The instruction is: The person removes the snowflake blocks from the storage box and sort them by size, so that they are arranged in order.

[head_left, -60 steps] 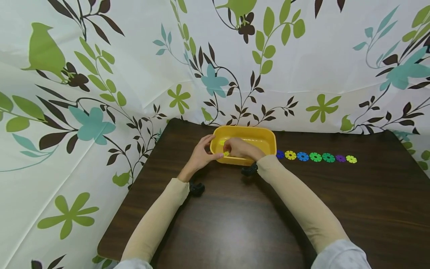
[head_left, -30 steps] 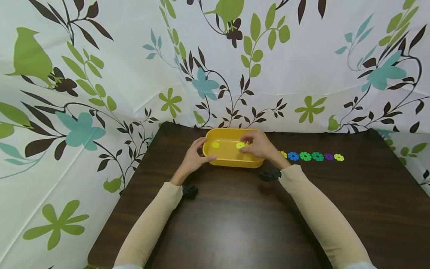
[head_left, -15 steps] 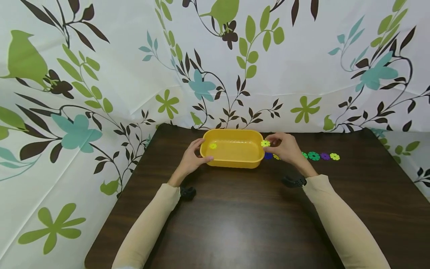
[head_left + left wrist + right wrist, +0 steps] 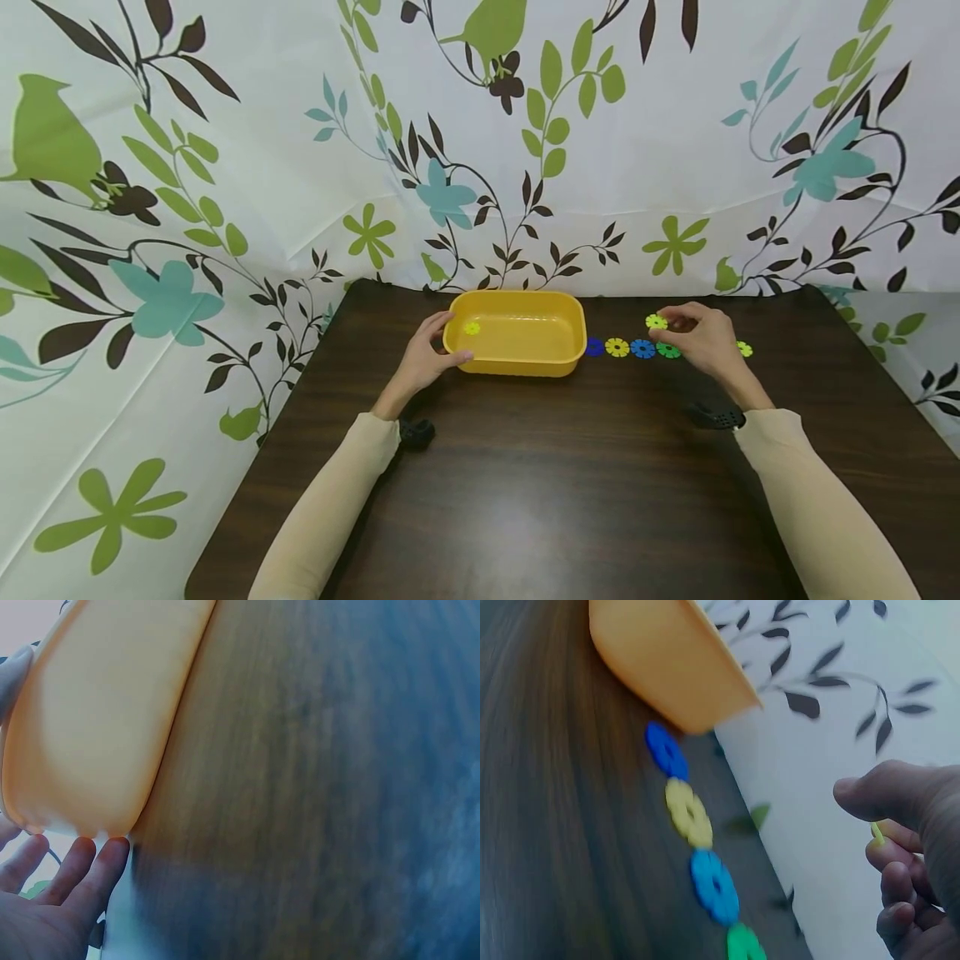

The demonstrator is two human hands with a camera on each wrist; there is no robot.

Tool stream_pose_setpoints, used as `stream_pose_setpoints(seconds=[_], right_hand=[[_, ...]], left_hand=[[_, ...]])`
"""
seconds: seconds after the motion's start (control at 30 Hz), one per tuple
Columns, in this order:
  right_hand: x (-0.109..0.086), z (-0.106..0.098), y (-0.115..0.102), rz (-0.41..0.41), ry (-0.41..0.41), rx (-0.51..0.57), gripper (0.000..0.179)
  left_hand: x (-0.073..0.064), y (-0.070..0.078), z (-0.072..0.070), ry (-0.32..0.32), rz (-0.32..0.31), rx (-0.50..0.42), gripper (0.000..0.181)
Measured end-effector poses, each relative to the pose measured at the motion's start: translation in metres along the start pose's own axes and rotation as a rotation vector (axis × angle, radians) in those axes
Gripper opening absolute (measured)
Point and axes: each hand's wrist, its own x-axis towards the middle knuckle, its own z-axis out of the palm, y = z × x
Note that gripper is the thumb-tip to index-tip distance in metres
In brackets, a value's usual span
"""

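My left hand grips the left end of a yellow plastic tub, thumb at its near corner and fingers against the end wall. One yellow-green flower-shaped disc lies inside the tub near that end. Over the row of discs to the right, my right hand pinches another yellow-green flower disc between thumb and fingers, raised off the table. In the right wrist view only a thin edge of this disc shows.
Flat notched discs run rightward from the tub: dark blue, yellow, blue, green, with a yellow one at the far end. My right hand hides those between. A patterned cloth hangs behind the dark table.
My right hand has lifted a yellow-green disc out of the tub and carried it right, over the row. The left hand stays on the tub; the head view has shifted slightly.
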Motion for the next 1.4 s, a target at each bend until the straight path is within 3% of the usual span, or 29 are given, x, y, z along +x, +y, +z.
stream_pose_setpoints(seconds=[0.9,1.1,1.4], right_hand=[[-0.020,-0.068,0.122,0.298,0.006,-0.125,0.052],[-0.023,-0.073,0.134,0.344,-0.007,-0.129,0.052],[-0.021,-0.075,0.134,0.388,-0.030,-0.121,0.054]], left_hand=[[0.000,0.001,0.000,-0.013,-0.014,0.001,0.089],[0.000,0.001,0.001,-0.014,-0.017,-0.004,0.090],[-0.001,0.003,0.000,-0.004,-0.020,-0.017,0.090]])
